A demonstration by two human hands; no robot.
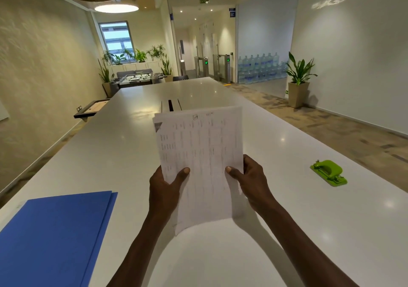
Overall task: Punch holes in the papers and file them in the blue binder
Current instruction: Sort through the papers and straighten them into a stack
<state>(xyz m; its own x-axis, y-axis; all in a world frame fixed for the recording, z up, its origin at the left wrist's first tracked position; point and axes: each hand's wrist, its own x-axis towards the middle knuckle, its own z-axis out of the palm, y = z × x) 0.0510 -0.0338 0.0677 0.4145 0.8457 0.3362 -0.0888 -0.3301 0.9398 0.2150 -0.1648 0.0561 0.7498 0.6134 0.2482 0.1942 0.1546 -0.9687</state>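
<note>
While both hands — left (164,188), right (251,183) — grip papers (198,154) | blue binder (55,236) closed | punch (329,172) apart

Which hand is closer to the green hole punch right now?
Right. The right hand grips the papers' right edge, on the side of the green hole punch. The left hand holds the opposite edge, farther away.

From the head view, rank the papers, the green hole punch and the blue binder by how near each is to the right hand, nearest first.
1. The papers: gripped in the right hand, and in the left hand too, held up over the table.
2. The green hole punch: on the table, off to the right.
3. The blue binder: closed, flat on the table, far left, beyond the left hand.
</note>
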